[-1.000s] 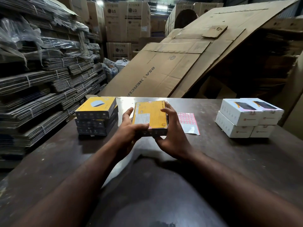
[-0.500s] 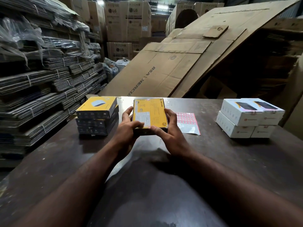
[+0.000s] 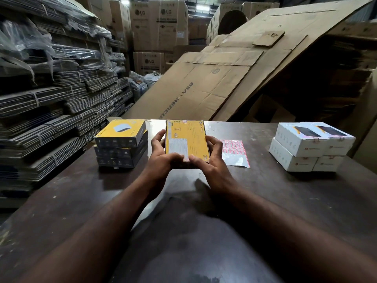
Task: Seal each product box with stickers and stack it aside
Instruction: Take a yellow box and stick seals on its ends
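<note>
Bundled flat cartons (image 3: pixel 51 111) fill the room at 9 o'clock and cardboard sheets (image 3: pixel 224 82) lean at 12. The dark desk (image 3: pixel 285 201) carries a yellow stack (image 3: pixel 121 147) at 10, a sticker sheet (image 3: pixel 234 153) at 1 and white boxes (image 3: pixel 312 147) at 2. The left grip (image 3: pixel 161 158) and right grip (image 3: pixel 212 160) curl round the yellow box (image 3: pixel 186 139) over mid-desk, its long axis running 6 to 12, label up.

Dim warehouse; ceiling lights (image 3: pixel 201 6) glare; table (image 3: pixel 306 201) sheen; wide-angle edge distortion.

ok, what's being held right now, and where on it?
The yellow box, in both hands: left hand grips its left edge, right hand its right edge, thumbs on the near end of the top face.
</note>
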`<state>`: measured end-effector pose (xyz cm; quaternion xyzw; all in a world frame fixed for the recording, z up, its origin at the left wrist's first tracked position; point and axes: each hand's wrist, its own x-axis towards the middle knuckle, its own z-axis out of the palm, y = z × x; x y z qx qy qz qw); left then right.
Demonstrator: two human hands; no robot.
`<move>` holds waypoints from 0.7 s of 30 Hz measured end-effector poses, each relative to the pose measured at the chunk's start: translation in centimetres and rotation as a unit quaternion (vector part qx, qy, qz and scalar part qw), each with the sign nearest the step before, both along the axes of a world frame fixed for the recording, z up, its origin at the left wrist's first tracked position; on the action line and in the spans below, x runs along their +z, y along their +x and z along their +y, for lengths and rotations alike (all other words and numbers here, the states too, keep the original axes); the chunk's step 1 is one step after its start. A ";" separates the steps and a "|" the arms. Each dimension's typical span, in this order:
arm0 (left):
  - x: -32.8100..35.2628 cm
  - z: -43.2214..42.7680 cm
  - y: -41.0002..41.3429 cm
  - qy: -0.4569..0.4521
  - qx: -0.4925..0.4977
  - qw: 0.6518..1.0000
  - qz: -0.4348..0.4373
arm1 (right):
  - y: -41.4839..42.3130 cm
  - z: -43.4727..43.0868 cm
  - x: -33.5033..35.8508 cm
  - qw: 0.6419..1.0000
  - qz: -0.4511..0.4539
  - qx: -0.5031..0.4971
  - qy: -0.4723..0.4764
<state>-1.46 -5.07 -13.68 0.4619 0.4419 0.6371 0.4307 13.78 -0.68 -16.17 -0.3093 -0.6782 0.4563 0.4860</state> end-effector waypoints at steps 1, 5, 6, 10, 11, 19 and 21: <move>0.1 0.0 0.0 -0.001 0.002 1.000 -0.009 | 0.0 0.1 0.0 1.000 0.000 -0.004 -0.001; 0.3 -0.2 0.2 -0.010 0.014 1.000 -0.002 | -0.1 0.3 0.3 0.999 0.025 -0.011 -0.034; 0.2 -0.1 0.3 -0.014 0.020 1.000 -0.003 | -0.1 0.4 0.3 0.998 0.036 -0.016 -0.043; -0.1 0.4 -0.2 -0.021 0.049 0.999 0.004 | 0.2 0.6 0.3 0.998 0.016 -0.044 -0.043; -0.1 0.5 -0.4 -0.023 0.055 0.998 0.006 | 0.3 0.7 0.2 0.998 0.010 -0.052 -0.040; -0.3 0.2 -1.1 -0.017 0.077 0.990 0.113 | 1.0 1.2 0.3 0.996 0.020 -0.080 -0.037; 0.0 0.0 -1.3 0.013 0.106 0.982 0.156 | 1.3 1.6 0.4 0.996 -0.002 -0.092 -0.018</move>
